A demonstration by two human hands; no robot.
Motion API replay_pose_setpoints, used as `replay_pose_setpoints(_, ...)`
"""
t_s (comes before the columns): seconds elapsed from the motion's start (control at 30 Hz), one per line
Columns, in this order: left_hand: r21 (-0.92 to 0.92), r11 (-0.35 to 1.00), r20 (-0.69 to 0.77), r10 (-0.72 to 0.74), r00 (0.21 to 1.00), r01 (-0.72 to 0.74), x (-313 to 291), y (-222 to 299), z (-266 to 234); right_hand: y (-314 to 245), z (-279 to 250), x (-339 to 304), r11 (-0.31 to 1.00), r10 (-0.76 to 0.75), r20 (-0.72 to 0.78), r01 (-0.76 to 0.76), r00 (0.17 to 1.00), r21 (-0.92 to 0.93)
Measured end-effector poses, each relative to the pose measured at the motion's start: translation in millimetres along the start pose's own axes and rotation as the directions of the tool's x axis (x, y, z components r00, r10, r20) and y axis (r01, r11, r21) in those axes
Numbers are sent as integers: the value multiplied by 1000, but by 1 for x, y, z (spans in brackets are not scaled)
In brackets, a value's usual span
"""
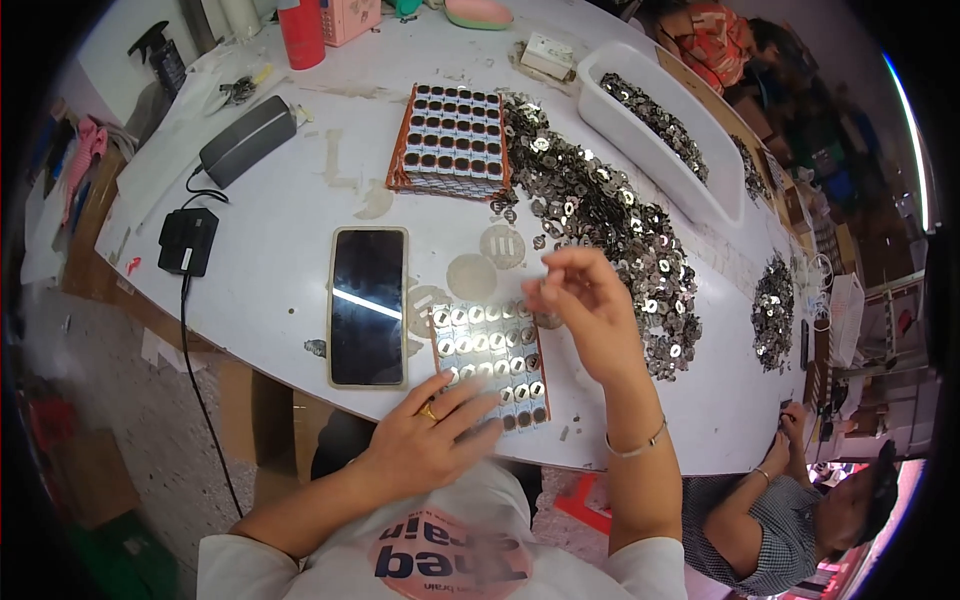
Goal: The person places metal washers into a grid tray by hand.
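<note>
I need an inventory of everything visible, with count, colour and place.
Table: one, whitish, centre
Lower grid: one, silver, lower centre
Upper grid: one, black, top centre
Phone: one, black, left
Metal pieces: uncountable, silver, right
Tub: one, white, upper right
Case: one, grey, upper left
Adapter: one, black, left
Spray bottle: one, black, upper left
Canister: one, red, top
Box: one, pink, top
Block: one, white, top
Dish: one, pink-green, top
Other people: two, orange and checked clothing, right
Left hand: one, gold ring, lower centre
Right hand: one, silver bracelet, centre

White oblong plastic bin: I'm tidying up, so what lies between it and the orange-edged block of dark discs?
In the head view, a heap of small silvery metal pieces lies between them.
</note>
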State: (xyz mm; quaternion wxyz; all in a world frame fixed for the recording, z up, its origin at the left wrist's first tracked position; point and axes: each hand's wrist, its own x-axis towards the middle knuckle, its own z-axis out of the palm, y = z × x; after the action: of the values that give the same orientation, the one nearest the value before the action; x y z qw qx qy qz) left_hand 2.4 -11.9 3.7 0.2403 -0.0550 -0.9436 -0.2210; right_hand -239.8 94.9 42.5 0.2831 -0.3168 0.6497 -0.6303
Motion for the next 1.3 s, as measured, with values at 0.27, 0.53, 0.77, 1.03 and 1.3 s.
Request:
replay_pose_setpoints(0.27, -24, 1000, 70, -4, 998, 6, 12, -6, 0, -11, -17, -84, 968, 244, 143, -251, 959, 27)
replay_pose_setpoints(0.53, -44, 999, 57, -17, 998, 20, 11, -6, 2, -23, 7, -102, 883, 320, 110, -254, 941, -394)
replay_pose_setpoints(0.77, -64, 997, 40, -40, 998, 43, 8, -3, 4, -20, 19, -102, 823, 147, 184, -17, 972, -567)
replay_pose_setpoints(1.03, -74, 996, 1, -46, 999, 46, 11, -3, 5, -18, 20, -104, 838, 97, 137, -7, 986, -546)
replay_pose_setpoints(1.3, -82, 995, -31, -51, 998, 48, 10, -3, 7, -26, 26, -108, 723, 59, 143, 57, 988, -688)
